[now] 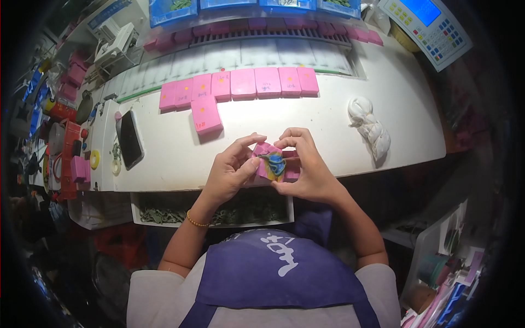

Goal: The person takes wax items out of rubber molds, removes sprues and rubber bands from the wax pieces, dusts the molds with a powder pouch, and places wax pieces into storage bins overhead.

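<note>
Both of my hands are over the front edge of the white worktable, gripping a pink rubber mould point(261, 148) with a blue, green and yellow patch on its face. My left hand point(234, 167) pinches its left side, with the thumb lying on the front. Curled around the right side is my right hand point(309, 167), index finger at the top and thumb low down. Another pink piece point(292, 168) shows between the mould and my right palm; whether the two are joined, I cannot tell.
A row of pink blocks point(243, 85) with handwritten marks crosses the white table point(164, 172). A phone point(129, 140) lies left and a white cloth bundle point(369, 128) right. Below the edge sits a tray point(290, 210) of green pieces. A keypad machine point(429, 27) stands back right.
</note>
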Motion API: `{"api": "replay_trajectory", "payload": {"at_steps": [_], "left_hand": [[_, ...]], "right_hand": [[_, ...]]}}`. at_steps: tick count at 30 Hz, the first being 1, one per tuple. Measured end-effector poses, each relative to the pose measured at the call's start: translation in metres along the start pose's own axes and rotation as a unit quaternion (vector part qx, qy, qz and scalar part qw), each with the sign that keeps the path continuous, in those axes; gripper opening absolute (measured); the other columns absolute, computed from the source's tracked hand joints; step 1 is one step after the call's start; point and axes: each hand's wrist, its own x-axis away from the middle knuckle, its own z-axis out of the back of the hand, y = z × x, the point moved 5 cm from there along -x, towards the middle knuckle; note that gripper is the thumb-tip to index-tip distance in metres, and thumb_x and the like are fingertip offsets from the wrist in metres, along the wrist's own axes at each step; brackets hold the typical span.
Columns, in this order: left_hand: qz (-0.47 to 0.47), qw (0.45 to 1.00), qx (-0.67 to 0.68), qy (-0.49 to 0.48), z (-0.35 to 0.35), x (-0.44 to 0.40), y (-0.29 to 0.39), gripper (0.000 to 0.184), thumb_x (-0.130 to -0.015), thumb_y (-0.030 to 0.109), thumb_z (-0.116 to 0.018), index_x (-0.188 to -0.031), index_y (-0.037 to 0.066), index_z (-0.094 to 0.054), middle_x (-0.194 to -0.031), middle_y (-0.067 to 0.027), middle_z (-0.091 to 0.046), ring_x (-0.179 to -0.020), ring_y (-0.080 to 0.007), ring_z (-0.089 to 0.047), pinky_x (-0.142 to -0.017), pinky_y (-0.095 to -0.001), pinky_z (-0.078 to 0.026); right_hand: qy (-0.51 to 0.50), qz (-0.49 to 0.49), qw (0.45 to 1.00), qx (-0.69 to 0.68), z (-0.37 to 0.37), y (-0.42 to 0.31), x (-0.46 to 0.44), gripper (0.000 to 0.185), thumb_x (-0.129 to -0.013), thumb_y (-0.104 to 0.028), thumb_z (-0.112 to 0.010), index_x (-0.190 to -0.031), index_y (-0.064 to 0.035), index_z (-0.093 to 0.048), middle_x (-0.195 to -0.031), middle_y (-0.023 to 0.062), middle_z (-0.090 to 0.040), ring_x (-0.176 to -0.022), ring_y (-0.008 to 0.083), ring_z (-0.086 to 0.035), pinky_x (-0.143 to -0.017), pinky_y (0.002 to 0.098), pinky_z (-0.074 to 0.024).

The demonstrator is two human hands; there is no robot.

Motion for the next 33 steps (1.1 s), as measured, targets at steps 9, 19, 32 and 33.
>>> {"api": "replay_trajectory", "payload": {"at_steps": [9, 19, 32, 33], "left_hand": [[-0.011, 0.999, -0.030, 0.022, -0.005, 0.003, 0.007, 0.046, -0.096, 0.013, -0.064, -0.139, 0.003, -0.052, -0.084, 0.0004, -0.057, -0.067, -0.0028, -0.050, -0.055, -0.0179, -0.041], [0.000, 0.994, -0.112, -0.006, -0.003, 0.001, 0.012, 0.042, -0.095, 0.011, -0.062, -0.136, 0.002, -0.054, -0.090, -0.0006, -0.060, -0.074, -0.0033, -0.052, -0.063, -0.0184, -0.043], [-0.013, 0.987, -0.155, -0.048, 0.002, -0.004, 0.017, 0.040, -0.095, 0.008, -0.060, -0.134, -0.001, -0.055, -0.100, -0.0045, -0.066, -0.086, -0.0061, -0.059, -0.077, -0.0234, -0.049], [-0.012, 0.987, -0.155, -0.047, 0.003, -0.003, 0.017, 0.040, -0.095, 0.007, -0.060, -0.134, -0.001, -0.055, -0.100, -0.0043, -0.066, -0.086, -0.0060, -0.059, -0.077, -0.0233, -0.050]], "right_hand": [[0.033, 0.050, 0.997, 0.040, -0.004, -0.006, 0.006, 0.063, -0.074, 0.002, -0.077, -0.131, 0.0003, -0.049, -0.128, 0.0159, -0.045, -0.117, 0.0271, -0.058, -0.094, 0.0343, -0.0572], [0.027, 0.101, 0.990, 0.095, 0.001, -0.012, 0.001, 0.061, -0.069, -0.002, -0.080, -0.121, 0.0016, -0.048, -0.123, 0.0174, -0.046, -0.109, 0.0306, -0.060, -0.092, 0.0365, -0.0562], [-0.043, 0.104, 0.989, 0.095, 0.004, -0.017, -0.009, 0.062, -0.070, -0.011, -0.083, -0.119, 0.0004, -0.045, -0.124, 0.0176, -0.043, -0.104, 0.0300, -0.060, -0.082, 0.0355, -0.0596], [-0.044, 0.108, 0.988, 0.098, 0.003, -0.017, -0.010, 0.062, -0.070, -0.011, -0.083, -0.119, 0.0005, -0.045, -0.124, 0.0177, -0.043, -0.103, 0.0302, -0.060, -0.081, 0.0358, -0.0594]]}}
